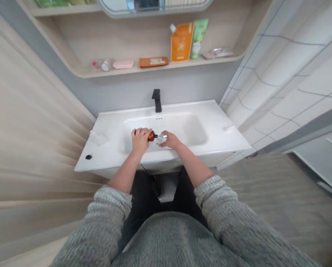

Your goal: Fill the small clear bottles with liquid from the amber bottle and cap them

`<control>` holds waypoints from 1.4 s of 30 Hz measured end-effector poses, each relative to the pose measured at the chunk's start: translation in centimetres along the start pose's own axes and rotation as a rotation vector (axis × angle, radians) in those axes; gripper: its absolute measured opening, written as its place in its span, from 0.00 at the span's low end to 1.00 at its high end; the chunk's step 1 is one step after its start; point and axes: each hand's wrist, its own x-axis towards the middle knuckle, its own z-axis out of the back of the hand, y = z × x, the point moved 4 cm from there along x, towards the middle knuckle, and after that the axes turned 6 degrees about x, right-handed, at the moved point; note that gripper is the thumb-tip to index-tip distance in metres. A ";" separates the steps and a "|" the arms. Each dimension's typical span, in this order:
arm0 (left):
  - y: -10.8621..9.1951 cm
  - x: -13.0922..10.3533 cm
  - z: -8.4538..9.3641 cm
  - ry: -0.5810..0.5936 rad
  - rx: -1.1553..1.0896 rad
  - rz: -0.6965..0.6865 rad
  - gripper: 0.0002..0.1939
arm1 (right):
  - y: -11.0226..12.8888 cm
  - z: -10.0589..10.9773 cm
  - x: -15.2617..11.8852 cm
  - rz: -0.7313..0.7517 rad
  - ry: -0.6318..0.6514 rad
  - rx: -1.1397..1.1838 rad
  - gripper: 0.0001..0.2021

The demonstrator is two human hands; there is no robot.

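Over the white sink basin (195, 129), my left hand (140, 140) is closed around a brown bottle (151, 136), tilted on its side with its dark neck pointing right. My right hand (171, 139) grips a small clear container (161, 139), its fingers wrapped round the right side. The bottle's neck meets or nearly meets the container's opening; whether they touch I cannot tell. Most of the bottle is hidden by my left fingers. On the counter left of the basin lie a black round cap (88, 157) and a clear, crumpled-looking item (98, 137).
A black faucet (157, 101) rises behind the basin. The shelf (99, 73) above holds an orange pouch (182, 42), a green tube (198, 39), an orange packet (153, 62) and a pink case (123, 64). A beige curtain (38, 111) hangs at the left; tiled wall stands right.
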 end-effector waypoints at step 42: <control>0.4 0.0 -0.5 -0.025 0.001 0.030 0.30 | 0.9 0.5 -0.5 0.000 -0.018 0.092 0.34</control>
